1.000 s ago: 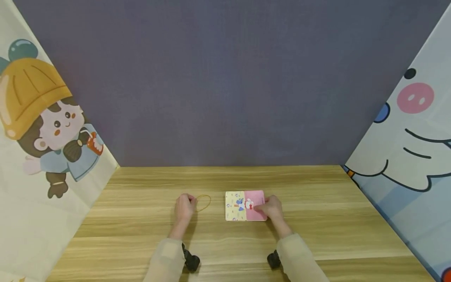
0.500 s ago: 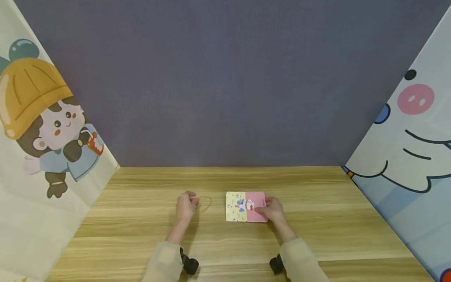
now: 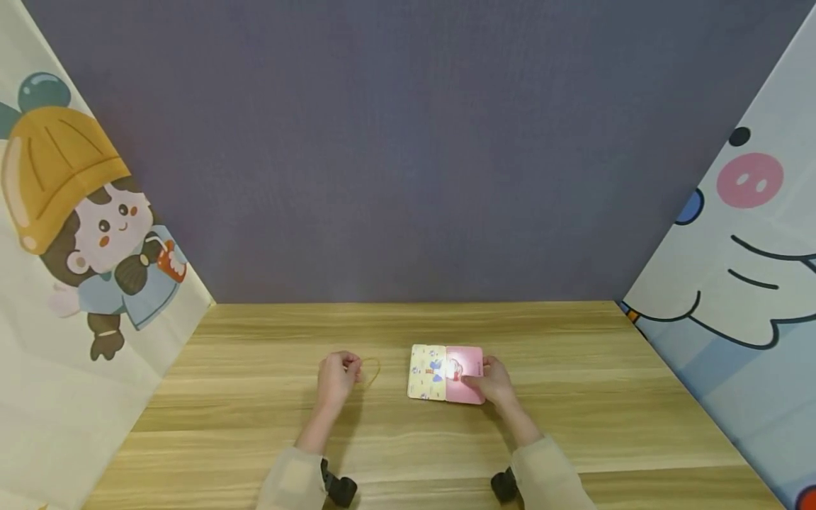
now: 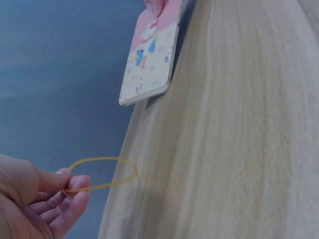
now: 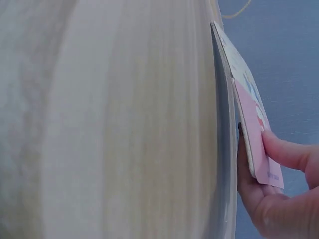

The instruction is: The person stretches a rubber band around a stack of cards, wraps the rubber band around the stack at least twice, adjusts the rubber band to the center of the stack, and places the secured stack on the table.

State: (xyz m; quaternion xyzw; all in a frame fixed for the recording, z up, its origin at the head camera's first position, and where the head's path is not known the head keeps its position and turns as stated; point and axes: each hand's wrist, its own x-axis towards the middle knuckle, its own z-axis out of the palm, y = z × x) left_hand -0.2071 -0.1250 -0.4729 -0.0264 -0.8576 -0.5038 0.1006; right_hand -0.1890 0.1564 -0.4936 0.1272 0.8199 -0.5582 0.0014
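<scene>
A thin yellow rubber band (image 3: 377, 368) hangs as a loop from my left hand (image 3: 335, 381). In the left wrist view, the thumb and fingertips pinch one end of the rubber band (image 4: 102, 159). To the right, my right hand (image 3: 496, 382) grips a small notebook (image 3: 428, 373) by its pink end, thumb on top and fingers beneath. The notebook (image 4: 149, 64) has a cream half and a pink half with cartoon animals. In the right wrist view, the notebook (image 5: 254, 124) is tilted, its pink end raised above the table. A gap separates the band from the notebook.
The wood-grain table (image 3: 408, 453) ends at a dark grey backdrop (image 3: 408, 156). Cartoon-printed panels stand on the left (image 3: 57, 397) and right (image 3: 765, 297). A black camera (image 3: 341, 490) is strapped at the left wrist, another black camera (image 3: 503, 486) at the right.
My right hand has raised the pink end of the notebook slightly and shifted it a little right. The left hand has turned slightly, and the rubber band's loop looks narrower.
</scene>
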